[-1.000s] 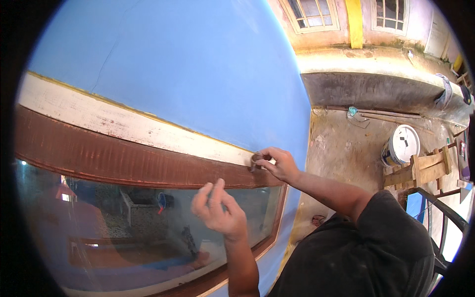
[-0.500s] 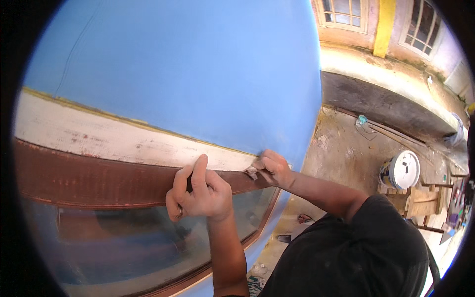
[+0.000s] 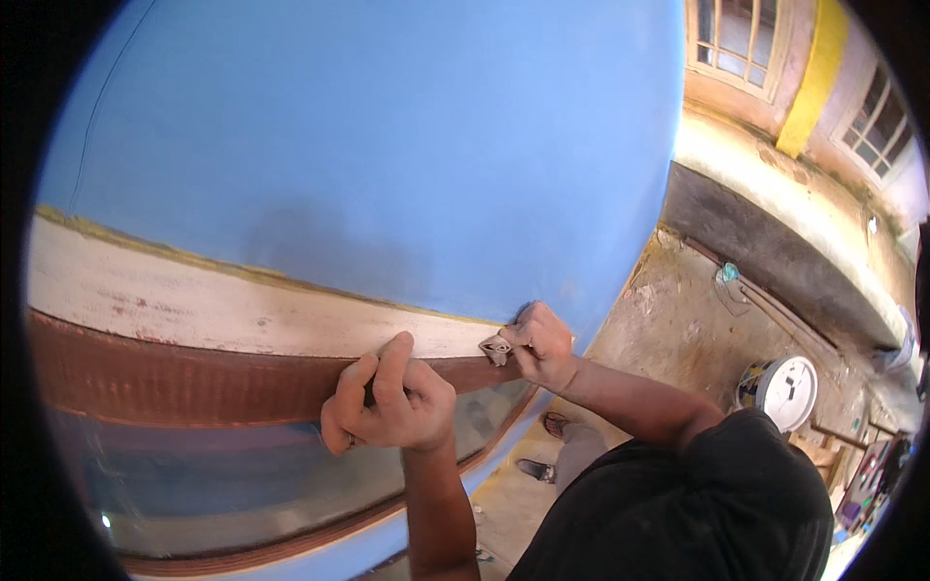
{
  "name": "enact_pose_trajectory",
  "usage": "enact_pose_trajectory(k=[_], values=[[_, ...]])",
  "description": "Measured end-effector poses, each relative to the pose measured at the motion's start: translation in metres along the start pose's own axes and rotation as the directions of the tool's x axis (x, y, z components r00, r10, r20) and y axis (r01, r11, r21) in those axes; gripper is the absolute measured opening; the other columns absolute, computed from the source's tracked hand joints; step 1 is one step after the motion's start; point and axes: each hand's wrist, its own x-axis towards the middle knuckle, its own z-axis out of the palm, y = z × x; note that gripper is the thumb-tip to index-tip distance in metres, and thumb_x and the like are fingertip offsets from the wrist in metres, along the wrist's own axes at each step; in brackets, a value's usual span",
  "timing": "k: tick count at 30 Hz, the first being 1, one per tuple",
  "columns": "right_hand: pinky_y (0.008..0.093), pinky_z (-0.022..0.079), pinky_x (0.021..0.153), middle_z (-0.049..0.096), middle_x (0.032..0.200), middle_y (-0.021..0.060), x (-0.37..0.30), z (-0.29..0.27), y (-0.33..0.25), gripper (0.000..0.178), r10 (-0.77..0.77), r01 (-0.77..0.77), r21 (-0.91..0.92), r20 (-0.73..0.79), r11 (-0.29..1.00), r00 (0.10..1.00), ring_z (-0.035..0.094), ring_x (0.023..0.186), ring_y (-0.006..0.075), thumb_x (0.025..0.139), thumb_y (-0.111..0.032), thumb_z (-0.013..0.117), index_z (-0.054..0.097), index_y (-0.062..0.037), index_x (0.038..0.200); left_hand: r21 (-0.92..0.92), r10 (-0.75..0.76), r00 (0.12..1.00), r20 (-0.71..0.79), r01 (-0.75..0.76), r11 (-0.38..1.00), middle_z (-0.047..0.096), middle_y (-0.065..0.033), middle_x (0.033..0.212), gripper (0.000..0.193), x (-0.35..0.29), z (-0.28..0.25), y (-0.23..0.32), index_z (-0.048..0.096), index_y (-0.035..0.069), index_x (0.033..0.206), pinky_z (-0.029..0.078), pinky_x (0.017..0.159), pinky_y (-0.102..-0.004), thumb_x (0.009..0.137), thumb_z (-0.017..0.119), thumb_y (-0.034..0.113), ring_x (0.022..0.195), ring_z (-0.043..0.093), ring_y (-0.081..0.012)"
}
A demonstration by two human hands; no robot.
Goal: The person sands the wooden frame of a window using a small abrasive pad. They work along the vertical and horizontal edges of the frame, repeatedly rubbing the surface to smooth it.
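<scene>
My right hand (image 3: pixel 544 347) pinches a small folded piece of sandpaper (image 3: pixel 495 349), greyish brown and crumpled. It presses near the right end of a white-painted board (image 3: pixel 223 315) with scuffed, worn patches. Left of it, my left hand (image 3: pixel 392 397) is against the brown window frame (image 3: pixel 184 378), its fingers loosely bent and apart with nothing in them. One finger of it reaches up onto the board's lower edge. Above the board runs a blue wall (image 3: pixel 436 145), and glass (image 3: pixel 242 474) lies below the frame.
On the ground at right stand a lidded white bucket (image 3: pixel 787 392) and a low table (image 3: pixel 862 494) with small items on it. Poles (image 3: pixel 785 310) lie along a low dark wall (image 3: pixel 775 242). Shod feet (image 3: pixel 538 471) show below my arm.
My view has shifted, so the wall and board sit lower in the picture. The sandpaper shows more plainly in my right hand. My left hand stays at the frame.
</scene>
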Motion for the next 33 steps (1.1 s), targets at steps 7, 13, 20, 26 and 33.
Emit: enact_pose_trajectory(k=[7,13,20,26,33], values=[[0.0431,0.044,0.069,0.059,0.085,0.0125,-0.033,-0.001,0.029,0.024,0.012,-0.011,-0.013,0.116,1.000,0.993,0.058,0.076,0.0313,0.078,0.009,0.080,0.063,-0.0050,0.088,0.010,0.018,1.000,0.000,-0.018,1.000,0.056,0.0059,0.109,0.027,0.003,0.001,-0.001,0.079,0.030,0.094,0.029,0.093,-0.0386,0.089,0.071,0.005,0.106,0.042,-0.0225],[0.0433,0.044,0.071,0.059,0.083,0.0117,-0.037,-0.010,0.029,0.023,-0.028,0.035,-0.046,0.140,0.998,0.990,0.059,0.077,0.0307,0.080,0.010,0.080,0.065,-0.0053,0.088,-0.024,0.016,1.000,-0.018,-0.016,1.000,0.060,0.0069,0.103,0.032,0.011,-0.001,0.006,0.077,0.027,0.099,0.028,0.089,-0.0412,0.089,0.065,-0.001,0.093,0.056,-0.0150],[0.0422,0.042,0.070,0.060,0.083,0.0120,-0.024,-0.001,0.024,0.020,-0.108,0.109,-0.028,0.037,0.994,0.993,0.059,0.077,0.0309,0.081,0.009,0.078,0.065,-0.0045,0.087,0.023,0.006,1.000,0.012,-0.007,1.000,0.056,0.0073,0.106,0.025,0.003,-0.002,0.001,0.077,0.032,0.093,0.029,0.093,-0.0396,0.089,0.070,0.008,0.106,0.042,-0.0226],[0.0424,0.043,0.074,0.060,0.081,0.0098,-0.009,0.006,0.010,0.019,-0.068,0.067,0.019,0.032,0.998,0.997,0.058,0.074,0.0306,0.081,0.007,0.078,0.069,-0.0076,0.088,0.008,0.006,1.000,0.003,-0.006,1.000,0.056,0.0079,0.105,0.025,0.002,0.001,0.001,0.076,0.032,0.094,0.028,0.094,-0.0395,0.090,0.069,0.009,0.106,0.042,-0.0223],[0.0425,0.042,0.075,0.060,0.081,0.0100,-0.021,0.002,0.016,0.020,-0.038,0.038,0.006,0.010,0.999,0.999,0.058,0.077,0.0304,0.082,0.007,0.078,0.066,-0.0083,0.086,-0.003,-0.004,1.000,-0.008,0.004,1.000,0.056,0.0086,0.106,0.026,-0.002,0.002,0.000,0.077,0.033,0.095,0.027,0.094,-0.0401,0.089,0.069,0.009,0.107,0.042,-0.0219]])
